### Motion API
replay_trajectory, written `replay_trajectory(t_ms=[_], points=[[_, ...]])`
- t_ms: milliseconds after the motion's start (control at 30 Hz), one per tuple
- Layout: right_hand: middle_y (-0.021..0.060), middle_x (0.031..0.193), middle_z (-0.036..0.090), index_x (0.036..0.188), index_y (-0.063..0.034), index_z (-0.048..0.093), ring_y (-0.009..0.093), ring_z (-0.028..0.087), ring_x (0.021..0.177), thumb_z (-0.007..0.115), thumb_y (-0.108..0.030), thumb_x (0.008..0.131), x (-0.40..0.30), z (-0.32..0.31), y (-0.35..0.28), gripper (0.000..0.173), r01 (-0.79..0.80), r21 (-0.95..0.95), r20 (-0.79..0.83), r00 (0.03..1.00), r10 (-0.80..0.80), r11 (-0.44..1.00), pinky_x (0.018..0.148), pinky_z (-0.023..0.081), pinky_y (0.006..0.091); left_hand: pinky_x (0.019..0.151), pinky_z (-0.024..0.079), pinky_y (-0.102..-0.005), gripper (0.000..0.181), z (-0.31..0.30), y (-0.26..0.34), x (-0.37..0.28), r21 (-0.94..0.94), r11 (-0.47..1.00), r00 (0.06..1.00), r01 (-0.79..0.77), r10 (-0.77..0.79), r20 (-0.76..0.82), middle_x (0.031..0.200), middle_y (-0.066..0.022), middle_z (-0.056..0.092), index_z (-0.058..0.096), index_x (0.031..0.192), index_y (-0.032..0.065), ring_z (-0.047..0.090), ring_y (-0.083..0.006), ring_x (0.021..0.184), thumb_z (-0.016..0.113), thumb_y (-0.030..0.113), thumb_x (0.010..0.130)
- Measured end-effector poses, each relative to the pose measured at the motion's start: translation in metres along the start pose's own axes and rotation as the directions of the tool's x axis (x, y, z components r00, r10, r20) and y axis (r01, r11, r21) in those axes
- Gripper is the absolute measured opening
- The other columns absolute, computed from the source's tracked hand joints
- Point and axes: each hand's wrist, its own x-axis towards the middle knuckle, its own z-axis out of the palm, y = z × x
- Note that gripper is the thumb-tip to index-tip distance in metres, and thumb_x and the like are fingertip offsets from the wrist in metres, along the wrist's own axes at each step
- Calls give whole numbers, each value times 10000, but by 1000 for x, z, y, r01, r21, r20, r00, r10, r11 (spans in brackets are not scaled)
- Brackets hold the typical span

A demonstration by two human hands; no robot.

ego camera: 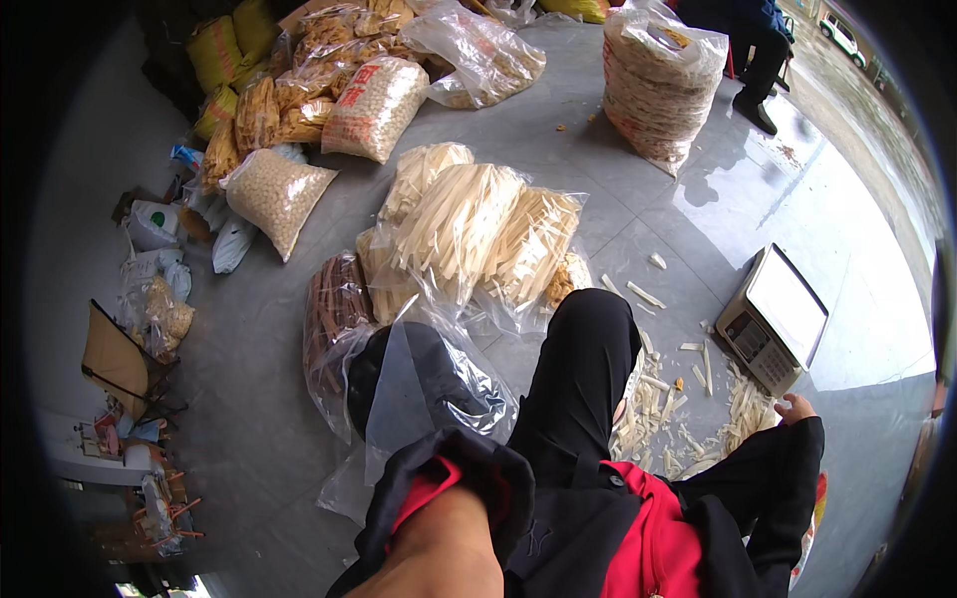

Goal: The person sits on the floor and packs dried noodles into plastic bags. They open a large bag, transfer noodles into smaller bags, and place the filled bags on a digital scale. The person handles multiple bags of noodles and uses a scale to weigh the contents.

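Observation:
My left hand is out of view; only its bare forearm [448, 542] and pushed-back sleeve rise towards the camera. On the right, my right hand [797, 410] is beside my bent leg, close to a digital scale [770, 321]. No object shows in its partly bent fingers. Loose pale dried strips [658, 411] lie scattered on the floor between my legs and by the scale. Before me lie clear bags of long pale dried strips [460, 217], with a bag of brown strips [336, 299] to their left. An empty-looking clear plastic bag [456, 374] drapes over a black rounded object [370, 370].
Two bags of small pale round pieces [277, 194] [377, 105] lie ahead left, against bags of yellowish dried goods [310, 82]. A tall filled plastic sack [662, 90] stands ahead right. Behind it sits a person [766, 52]. A folding chair [116, 359] is far left.

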Motion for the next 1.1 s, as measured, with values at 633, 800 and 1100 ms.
replay_trajectory(t_ms=[633, 800, 1100], points=[[204, 1179, 603, 1182, -48, 604, 338, 549, 1142, 689, -354, 788, -1, 0, -1, 507, -16, 15, -6, 1000, 16, 1000, 979, 427, 389, 901, 532, -445, 280, 14, 23, -11, 179, 983, 999, -29, 31, -9, 459, -80, 444, 552, 520, -9, 460, -179, 436, 434, -83, 763], [205, 1175, 604, 1179, -49, 606, 339, 554, 1135, 686, -356, 791, 4, 3, 2, 501, 7, -3, -10, 1000, -7, 1000, 974, 431, 389, 890, 537, -450, 284, -1, 10, -2, 138, 990, 999, -26, 23, 23, 464, -79, 447, 548, 513, -6, 457, -176, 436, 433, -79, 762], [207, 1176, 604, 1179, -47, 605, 336, 556, 1133, 688, -361, 788, 4, 3, 5, 508, 0, 14, -15, 1000, 0, 1000, 971, 434, 387, 934, 524, -454, 327, 7, 9, -1, 109, 992, 997, 67, -64, -35, 452, -84, 439, 543, 505, -7, 437, -181, 419, 399, -80, 790]])
